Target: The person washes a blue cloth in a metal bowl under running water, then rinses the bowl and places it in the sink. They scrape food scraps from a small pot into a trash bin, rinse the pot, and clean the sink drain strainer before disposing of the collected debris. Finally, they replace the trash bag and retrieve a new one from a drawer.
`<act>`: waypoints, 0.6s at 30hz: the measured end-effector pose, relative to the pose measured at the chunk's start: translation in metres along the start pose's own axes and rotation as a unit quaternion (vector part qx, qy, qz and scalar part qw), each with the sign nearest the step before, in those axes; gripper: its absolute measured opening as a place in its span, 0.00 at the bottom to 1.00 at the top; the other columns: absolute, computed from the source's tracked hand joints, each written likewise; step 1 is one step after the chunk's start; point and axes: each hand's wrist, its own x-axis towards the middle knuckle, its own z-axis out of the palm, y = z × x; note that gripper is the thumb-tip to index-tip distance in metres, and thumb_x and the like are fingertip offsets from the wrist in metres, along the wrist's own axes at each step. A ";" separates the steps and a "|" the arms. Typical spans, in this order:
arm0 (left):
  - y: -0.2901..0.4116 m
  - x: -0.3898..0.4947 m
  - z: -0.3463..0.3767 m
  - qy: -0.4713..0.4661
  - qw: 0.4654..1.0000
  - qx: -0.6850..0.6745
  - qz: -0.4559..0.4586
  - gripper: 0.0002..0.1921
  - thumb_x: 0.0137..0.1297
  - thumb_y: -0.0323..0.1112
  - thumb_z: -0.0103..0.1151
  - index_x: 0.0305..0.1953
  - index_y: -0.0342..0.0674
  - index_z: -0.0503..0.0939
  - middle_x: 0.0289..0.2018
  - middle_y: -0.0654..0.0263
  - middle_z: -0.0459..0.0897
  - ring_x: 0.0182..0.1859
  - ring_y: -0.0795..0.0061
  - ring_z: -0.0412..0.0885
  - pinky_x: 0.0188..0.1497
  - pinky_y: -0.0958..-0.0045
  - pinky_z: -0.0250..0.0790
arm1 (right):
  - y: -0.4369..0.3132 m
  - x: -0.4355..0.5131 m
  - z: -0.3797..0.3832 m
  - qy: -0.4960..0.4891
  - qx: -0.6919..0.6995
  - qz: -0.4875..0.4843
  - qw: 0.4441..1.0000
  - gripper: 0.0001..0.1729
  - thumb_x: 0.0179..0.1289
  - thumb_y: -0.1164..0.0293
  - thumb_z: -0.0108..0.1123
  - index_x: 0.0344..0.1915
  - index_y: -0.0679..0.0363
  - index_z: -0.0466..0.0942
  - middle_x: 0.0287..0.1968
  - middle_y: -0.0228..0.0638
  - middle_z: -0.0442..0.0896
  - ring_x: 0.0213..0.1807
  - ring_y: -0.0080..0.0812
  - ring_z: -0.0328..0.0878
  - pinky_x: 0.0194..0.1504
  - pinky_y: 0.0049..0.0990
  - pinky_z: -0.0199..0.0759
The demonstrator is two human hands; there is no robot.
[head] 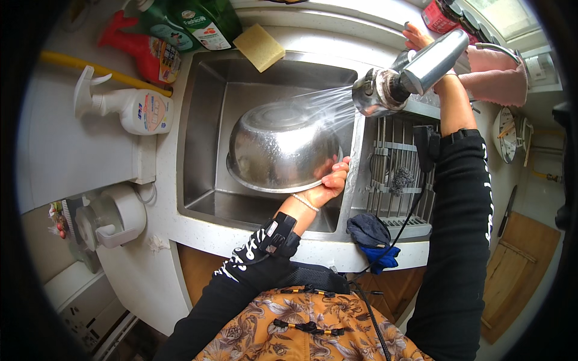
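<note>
My left hand (332, 182) grips the rim of an upside-down stainless-steel basin (280, 153), which is held tilted inside the sink (201, 131). Spray from the faucet (381, 92) strikes the basin's wet base and side. My right hand (417, 38) reaches beyond the faucet, near its lever (435, 61). The faucet body hides the palm and part of the fingers, so its grip is unclear.
A yellow sponge (259, 47) lies on the sink's back edge. Spray bottle (146, 110) and detergent bottles (207, 27) stand left. A drying rack (399, 194) holds a steel-wool scrubber (401, 180). Cloths (370, 234) lie at the front edge; a cutting board (519, 270) is right.
</note>
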 end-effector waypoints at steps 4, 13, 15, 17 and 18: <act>0.010 0.023 0.003 -0.016 0.999 -0.018 0.038 0.15 0.54 0.21 0.53 0.42 0.25 0.63 0.23 0.64 0.63 0.15 0.75 0.60 0.15 0.77 0.56 | 0.015 0.016 -0.011 0.159 -0.077 -0.065 0.982 0.19 0.63 0.61 0.51 0.51 0.56 0.73 0.45 0.32 0.77 0.44 0.24 0.72 0.47 0.24 0.67; 0.028 -0.015 -0.008 0.119 0.975 -0.005 0.186 0.09 0.57 0.29 0.48 0.25 0.35 0.61 0.13 0.65 0.61 0.10 0.78 0.57 0.12 0.79 0.54 | 0.063 0.065 -0.028 0.061 -0.122 -0.033 0.990 0.27 0.67 0.59 0.47 0.61 0.61 0.63 0.57 0.32 0.70 0.57 0.25 0.66 0.59 0.25 0.57; 0.032 -0.054 -0.012 0.107 0.943 0.103 0.297 0.15 0.59 0.38 0.48 0.33 0.28 0.66 0.28 0.50 0.69 0.09 0.79 0.54 0.09 0.79 0.55 | 0.053 0.058 -0.024 0.057 0.026 0.019 0.998 0.29 0.66 0.56 0.47 0.60 0.63 0.64 0.58 0.34 0.69 0.58 0.26 0.65 0.59 0.26 0.57; 0.037 -0.095 -0.010 0.089 0.937 0.152 0.302 0.16 0.61 0.42 0.45 0.39 0.32 0.68 0.32 0.52 0.72 0.17 0.77 0.62 0.12 0.80 0.56 | 0.042 0.030 -0.014 0.106 0.085 0.032 0.990 0.34 0.62 0.50 0.47 0.58 0.65 0.66 0.58 0.37 0.70 0.59 0.31 0.65 0.58 0.28 0.57; 0.039 -0.114 -0.006 0.091 0.932 0.145 0.320 0.17 0.62 0.44 0.43 0.41 0.34 0.69 0.35 0.53 0.74 0.22 0.76 0.66 0.14 0.80 0.56 | 0.035 0.009 -0.009 0.118 0.107 0.028 0.987 0.36 0.60 0.47 0.48 0.57 0.65 0.67 0.57 0.39 0.70 0.59 0.33 0.64 0.57 0.29 0.57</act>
